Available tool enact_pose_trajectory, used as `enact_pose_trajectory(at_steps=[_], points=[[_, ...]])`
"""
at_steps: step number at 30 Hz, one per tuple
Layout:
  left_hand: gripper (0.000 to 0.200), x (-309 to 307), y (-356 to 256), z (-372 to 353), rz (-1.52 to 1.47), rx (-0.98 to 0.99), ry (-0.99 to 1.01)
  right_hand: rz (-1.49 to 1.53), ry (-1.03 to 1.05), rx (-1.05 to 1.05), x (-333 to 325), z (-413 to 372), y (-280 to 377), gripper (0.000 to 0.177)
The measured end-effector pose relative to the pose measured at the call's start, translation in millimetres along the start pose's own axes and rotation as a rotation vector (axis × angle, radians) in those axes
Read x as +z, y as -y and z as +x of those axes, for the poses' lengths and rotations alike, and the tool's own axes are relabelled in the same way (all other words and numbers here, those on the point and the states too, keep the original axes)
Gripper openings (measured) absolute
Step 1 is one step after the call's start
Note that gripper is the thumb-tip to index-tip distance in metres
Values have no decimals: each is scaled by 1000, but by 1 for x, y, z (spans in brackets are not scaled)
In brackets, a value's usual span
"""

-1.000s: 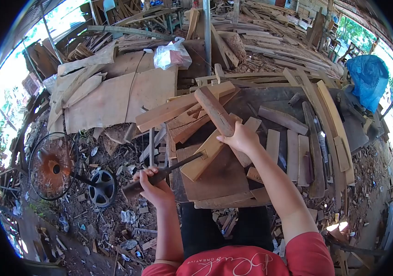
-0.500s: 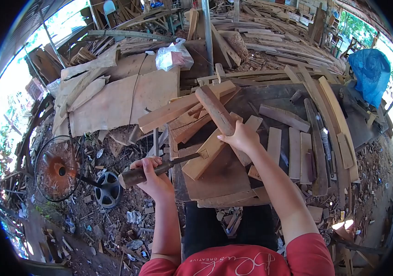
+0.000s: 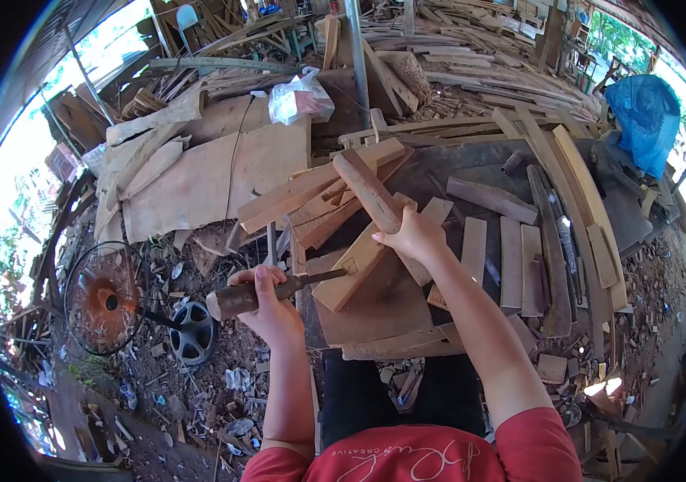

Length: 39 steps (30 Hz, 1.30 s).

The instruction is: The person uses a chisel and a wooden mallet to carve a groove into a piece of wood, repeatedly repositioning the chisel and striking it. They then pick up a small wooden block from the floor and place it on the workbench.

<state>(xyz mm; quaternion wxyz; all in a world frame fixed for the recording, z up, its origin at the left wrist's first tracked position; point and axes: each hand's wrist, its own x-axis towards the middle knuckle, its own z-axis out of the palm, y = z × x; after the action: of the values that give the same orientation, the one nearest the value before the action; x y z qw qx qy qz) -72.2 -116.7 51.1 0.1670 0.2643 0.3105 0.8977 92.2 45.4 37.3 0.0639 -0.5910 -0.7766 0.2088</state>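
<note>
My left hand (image 3: 271, 309) is closed around the dark wooden handle of a chisel (image 3: 234, 300), its thumb lying along the upper side. The blade points right, and its tip meets a light wooden block (image 3: 357, 271) near a small rectangular mark. My right hand (image 3: 415, 234) grips the lower end of a thick wooden club (image 3: 365, 189), used like a mallet in shape, slanting up and left above the block. Behind them, a squared timber (image 3: 303, 197) lies across other pieces on the workbench (image 3: 375, 325).
Several short wood offcuts (image 3: 510, 261) and long strips (image 3: 588, 217) lie on the bench's right. A wheel-like pulley (image 3: 193, 333) and an orange-centred fan (image 3: 110, 301) stand at left. A plastic bag (image 3: 301, 98) sits on sheet wood (image 3: 190, 181); a blue tarp (image 3: 644, 120) hangs right.
The view has shifted slightly. Both hands keep their holds, and the chisel tip stays at the block's mark. My left thumb sits a little straighter on the handle.
</note>
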Motion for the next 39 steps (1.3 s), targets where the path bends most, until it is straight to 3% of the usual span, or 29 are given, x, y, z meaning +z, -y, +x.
enact_pose_trajectory(at_steps=[19, 39], points=[[19, 50, 1, 13, 253, -35, 63, 16, 28, -4, -2, 1, -1, 83], [18, 48, 1, 9, 242, -25, 60, 13, -2, 9, -1, 0, 2, 80]])
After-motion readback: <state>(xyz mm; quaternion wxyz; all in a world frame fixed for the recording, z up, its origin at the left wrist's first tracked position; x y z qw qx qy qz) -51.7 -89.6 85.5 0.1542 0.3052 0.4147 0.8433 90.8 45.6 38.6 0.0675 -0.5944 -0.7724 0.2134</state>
